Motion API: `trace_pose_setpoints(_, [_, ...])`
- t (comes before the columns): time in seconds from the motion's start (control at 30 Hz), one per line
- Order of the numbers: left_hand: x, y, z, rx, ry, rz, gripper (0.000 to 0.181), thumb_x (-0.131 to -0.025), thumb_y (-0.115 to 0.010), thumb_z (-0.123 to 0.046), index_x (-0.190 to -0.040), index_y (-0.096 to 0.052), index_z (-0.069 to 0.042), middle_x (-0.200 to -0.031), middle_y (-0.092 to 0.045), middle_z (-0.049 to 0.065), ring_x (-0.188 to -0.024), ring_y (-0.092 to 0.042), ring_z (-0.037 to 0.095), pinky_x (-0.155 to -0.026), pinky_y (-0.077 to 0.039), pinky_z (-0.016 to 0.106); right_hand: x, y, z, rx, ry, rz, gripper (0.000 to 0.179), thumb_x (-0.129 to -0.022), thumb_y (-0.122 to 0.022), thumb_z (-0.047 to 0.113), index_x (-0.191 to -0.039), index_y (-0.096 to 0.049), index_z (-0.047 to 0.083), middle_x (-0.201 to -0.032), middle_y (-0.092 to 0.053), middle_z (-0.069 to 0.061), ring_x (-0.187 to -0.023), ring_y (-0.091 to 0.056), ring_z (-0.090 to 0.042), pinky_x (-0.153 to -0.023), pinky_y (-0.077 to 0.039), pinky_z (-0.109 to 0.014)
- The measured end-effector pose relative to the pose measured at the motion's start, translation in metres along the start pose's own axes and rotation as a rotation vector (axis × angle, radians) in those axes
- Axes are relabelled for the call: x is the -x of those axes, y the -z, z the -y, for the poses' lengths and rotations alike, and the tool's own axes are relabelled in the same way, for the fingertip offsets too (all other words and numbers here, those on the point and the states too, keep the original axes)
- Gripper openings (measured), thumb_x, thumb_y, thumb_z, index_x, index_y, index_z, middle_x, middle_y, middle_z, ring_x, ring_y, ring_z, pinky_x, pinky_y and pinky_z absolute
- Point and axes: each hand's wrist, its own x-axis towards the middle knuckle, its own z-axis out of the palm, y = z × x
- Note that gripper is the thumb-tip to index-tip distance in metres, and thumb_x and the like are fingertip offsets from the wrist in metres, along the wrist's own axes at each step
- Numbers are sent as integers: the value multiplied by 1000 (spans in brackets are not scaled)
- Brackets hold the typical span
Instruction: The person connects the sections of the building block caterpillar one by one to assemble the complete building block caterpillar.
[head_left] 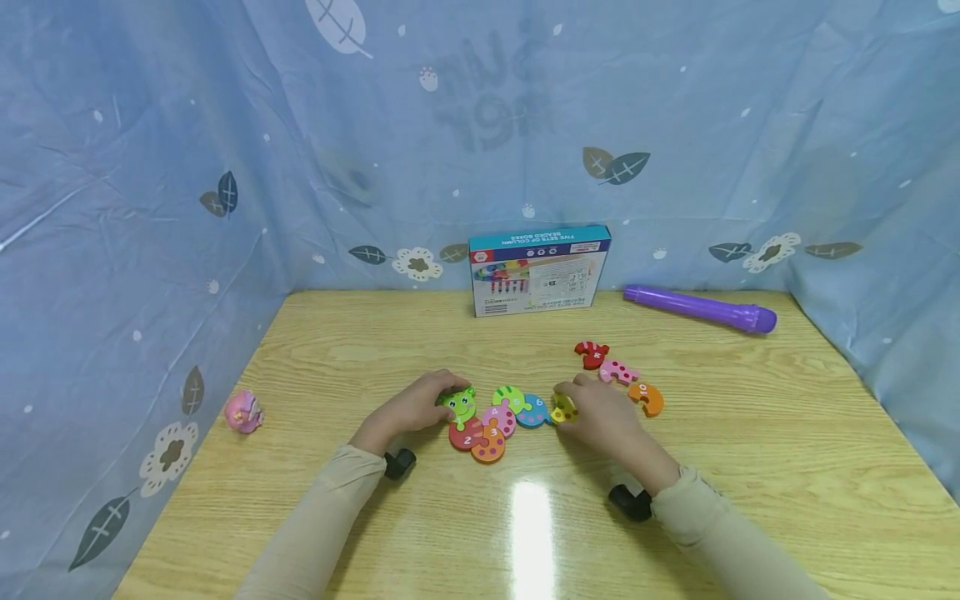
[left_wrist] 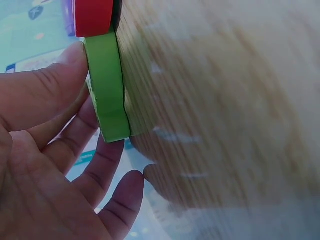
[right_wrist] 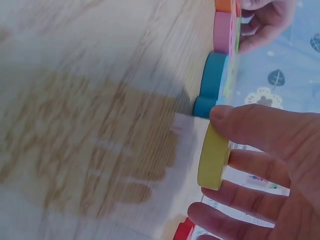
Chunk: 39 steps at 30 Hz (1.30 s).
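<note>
In the head view my left hand (head_left: 416, 408) is at the green caterpillar-head puzzle piece (head_left: 462, 406), holding its edges between thumb and fingers. The left wrist view shows the thumb on the green side (left_wrist: 106, 85) of that piece. Joined to the head is a curving chain: red piece 2 (head_left: 467, 435), orange 3 (head_left: 489, 447), pink 4 (head_left: 498, 420), green 5 (head_left: 511, 398) and blue 6 (head_left: 533, 412). My right hand (head_left: 600, 414) pinches a yellow puzzle piece (right_wrist: 214, 157) at the blue piece's right end; fingers partly cover it in the head view.
Right of my right hand lie red piece 8 (head_left: 592, 355), pink 9 (head_left: 618, 372) and orange 10 (head_left: 647, 399). A toy box (head_left: 540, 271) stands at the back, beside a purple toy microphone (head_left: 701, 309). At far left is a small pink toy (head_left: 243, 412).
</note>
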Motion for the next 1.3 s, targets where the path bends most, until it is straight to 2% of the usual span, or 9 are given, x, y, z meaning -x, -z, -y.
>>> trace_pose_setpoints(0.23, [0,-1,1,9,0,-5,46,-81,-67,-3,-125,-55,-8,-125,-53,7,-120,-46,23,-103,-37,38,5,-3,8,13,30,5,51,-67,-80,31,-112,-65,10,-91,-59,-2,-66,-48,-13,-48,-41,-24])
trace_pose_setpoints(0.53, [0,-1,1,5,4,-4,46,-81,-67,-4,-126,-55,-9,-126,-53,6,-120,-45,23,-103,-36,37,6,-4,15,7,6,26,53,-68,-80,32,-114,-63,10,-91,-58,-2,-70,-49,-14,-49,-41,-26])
trace_pose_setpoints(0.93, [0,-2,1,10,21,0,47,-82,-67,-4,-127,-55,-9,-126,-53,6,-121,-45,23,-103,-36,37,4,-14,15,74,18,25,52,-68,-80,35,-111,-65,11,-86,-56,-1,-71,-51,-15,-50,-43,-28])
trace_pose_setpoints(1.1, [1,-1,1,19,12,-1,47,-81,-67,-4,-126,-55,-9,-126,-53,6,-121,-45,23,-103,-36,38,4,-8,12,45,13,47,57,-67,-80,39,-115,-63,12,-93,-58,-4,-76,-54,-17,-52,-45,-28])
trace_pose_setpoints(1.2, [1,-1,0,20,10,-2,47,-81,-67,-3,-126,-55,-9,-126,-53,6,-121,-45,23,-103,-36,37,2,0,5,17,19,32,56,-69,-79,37,-116,-63,10,-98,-59,-6,-77,-56,-18,-52,-46,-28])
trace_pose_setpoints(1.3, [1,0,0,20,8,-2,47,-81,-67,-3,-126,-55,-9,-126,-53,6,-120,-45,23,-103,-36,38,-4,9,-7,-7,55,-11,49,-74,-76,29,-115,-63,7,-104,-59,-10,-84,-59,-24,-62,-52,-34])
